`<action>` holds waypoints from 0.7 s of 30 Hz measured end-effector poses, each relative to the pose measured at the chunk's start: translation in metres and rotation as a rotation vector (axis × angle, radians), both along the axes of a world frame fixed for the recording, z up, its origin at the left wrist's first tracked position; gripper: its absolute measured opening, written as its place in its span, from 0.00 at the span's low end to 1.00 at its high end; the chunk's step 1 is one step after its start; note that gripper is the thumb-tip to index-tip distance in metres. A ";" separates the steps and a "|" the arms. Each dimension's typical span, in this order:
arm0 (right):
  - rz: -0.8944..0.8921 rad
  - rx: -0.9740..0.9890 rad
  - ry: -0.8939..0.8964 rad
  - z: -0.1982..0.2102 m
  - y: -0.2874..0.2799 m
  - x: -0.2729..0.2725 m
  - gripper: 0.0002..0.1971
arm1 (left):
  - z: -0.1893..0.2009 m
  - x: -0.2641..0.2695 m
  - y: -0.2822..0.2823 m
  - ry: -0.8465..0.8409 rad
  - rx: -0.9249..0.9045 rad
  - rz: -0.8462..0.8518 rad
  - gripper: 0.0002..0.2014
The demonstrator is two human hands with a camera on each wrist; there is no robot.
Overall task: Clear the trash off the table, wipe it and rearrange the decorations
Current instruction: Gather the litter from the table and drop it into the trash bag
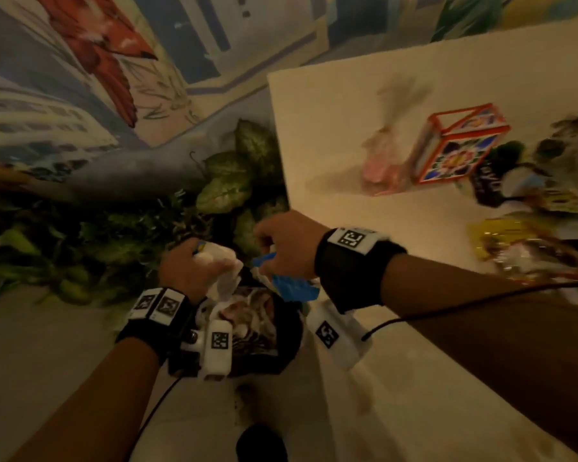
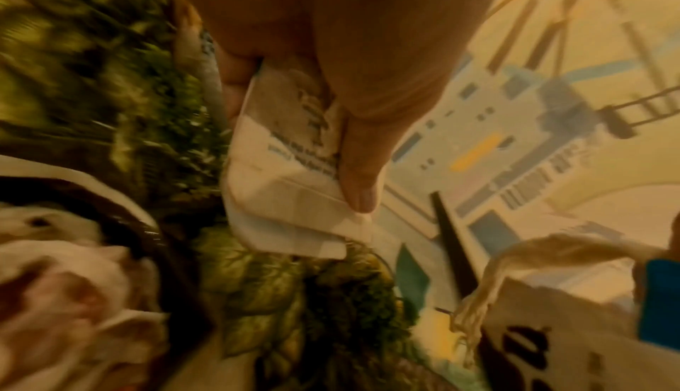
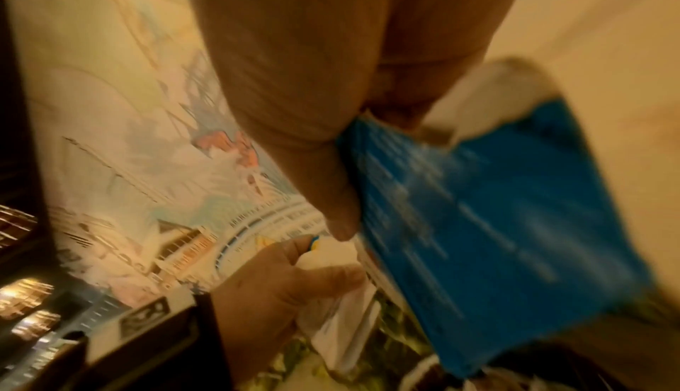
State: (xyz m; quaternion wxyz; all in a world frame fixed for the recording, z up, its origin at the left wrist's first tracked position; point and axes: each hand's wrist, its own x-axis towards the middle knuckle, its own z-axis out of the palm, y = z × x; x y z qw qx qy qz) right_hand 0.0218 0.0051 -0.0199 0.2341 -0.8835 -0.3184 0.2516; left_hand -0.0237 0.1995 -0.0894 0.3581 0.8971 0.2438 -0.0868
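1. The left hand (image 1: 187, 266) grips crumpled white paper (image 1: 222, 271) over the dark bin (image 1: 281, 341), left of the table (image 1: 397, 228).
2. The right hand (image 1: 286, 243), just beside it, pinches a blue wrapper (image 1: 294, 288) above the same bin.

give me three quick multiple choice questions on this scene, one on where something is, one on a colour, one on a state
1. Where are both hands?
A. over the bin beside the table
B. on the patterned box
C. flat on the table

2. What colour is the wrapper in the right hand?
A. red
B. blue
C. green

3. What is the left hand doing?
A. resting open
B. pressing the table
C. gripping white paper

Answers:
1 A: the left hand and right hand hang above the bin, off the table edge.
2 B: the wrapper is blue.
3 C: its fingers curl round the white paper.
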 end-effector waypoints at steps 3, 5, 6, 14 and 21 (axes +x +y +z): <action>-0.042 -0.092 0.125 -0.055 0.062 -0.004 0.11 | -0.048 -0.014 0.049 0.151 0.047 0.031 0.17; -0.072 -0.162 0.183 -0.092 0.092 -0.006 0.15 | -0.082 -0.021 0.077 0.265 0.037 0.046 0.20; -0.080 -0.194 0.212 -0.110 0.104 -0.006 0.17 | -0.099 -0.024 0.088 0.320 0.038 0.024 0.25; -0.123 -0.395 0.505 -0.241 0.139 -0.018 0.03 | -0.242 -0.027 0.130 0.580 -0.022 -0.152 0.39; -0.229 -0.367 0.478 -0.338 0.146 -0.031 0.19 | -0.327 -0.026 0.130 0.689 0.005 -0.310 0.32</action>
